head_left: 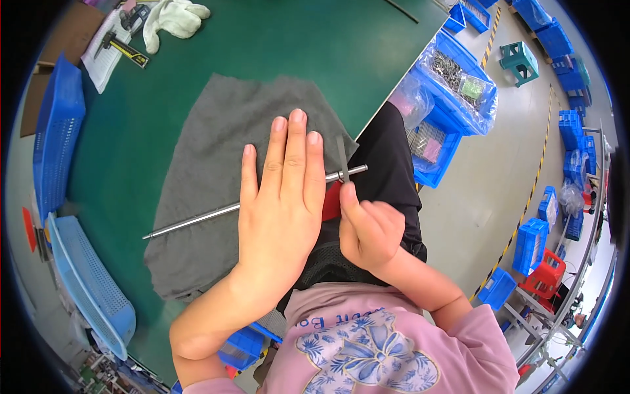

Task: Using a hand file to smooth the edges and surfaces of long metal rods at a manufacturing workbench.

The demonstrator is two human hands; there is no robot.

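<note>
A slim metal rod (197,222) lies slantwise across a grey cloth (197,157) on the green table. My left hand (279,190) is laid flat over the rod's middle, palm down, fingers stretched out and pointing away from me. The rod's right end sticks out past the cloth, over my lap. There my right hand (371,226) is closed, thumb uppermost, on the near end of a thin flat grey strip (342,157). This strip crosses the rod near its right end and appears to touch it. The exact kind of strip cannot be made out.
A white glove (174,20), a caliper (134,20) and a yellow-black tool (128,51) lie at the far left. Blue baskets (92,282) line the left edge. Blue bins (453,125) of metal parts stand right of the table. A green stool (520,64) is farther right.
</note>
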